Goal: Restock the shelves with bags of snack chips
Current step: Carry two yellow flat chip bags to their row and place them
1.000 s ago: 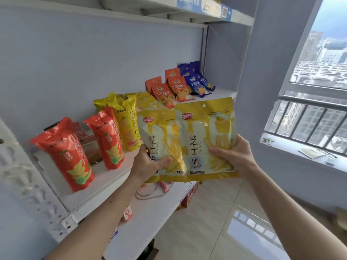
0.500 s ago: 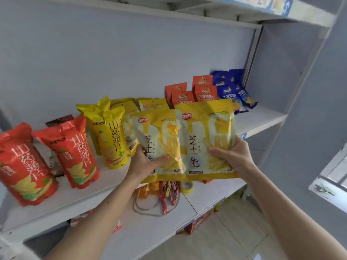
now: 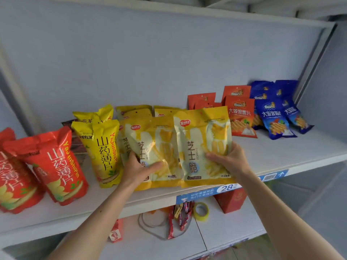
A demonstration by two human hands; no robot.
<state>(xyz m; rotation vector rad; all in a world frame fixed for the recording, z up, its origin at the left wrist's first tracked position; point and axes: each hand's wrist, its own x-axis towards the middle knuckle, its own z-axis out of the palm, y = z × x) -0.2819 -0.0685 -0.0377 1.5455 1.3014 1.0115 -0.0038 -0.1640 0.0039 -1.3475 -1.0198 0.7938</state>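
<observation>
Both bare forearms reach forward and upward, side by side. The left hand [image 3: 138,168] pinches with its thumb across the front; the right hand [image 3: 230,161] clamps likewise, fingers [image 3: 235,147] curled behind.

Two yellow-and-cream chip bags [image 3: 180,147] upright, overlapping (side by side) at the shelf [image 3: 281,156] front.

Held yellow-and-cream bag [image 3: 203,147]: "芝士脆", "ZHISHICUI" printed. Red bag [image 3: 56,166] and yellow bag [image 3: 102,152]: "山药薄片", "YaJunShiPin". Orange packet [image 3: 241,117] and blue packet [image 3: 273,119]: "大波浪薯片". Blue shelf-edge label [image 3: 210,193]: "28" legible; remaining print unreadable.
</observation>
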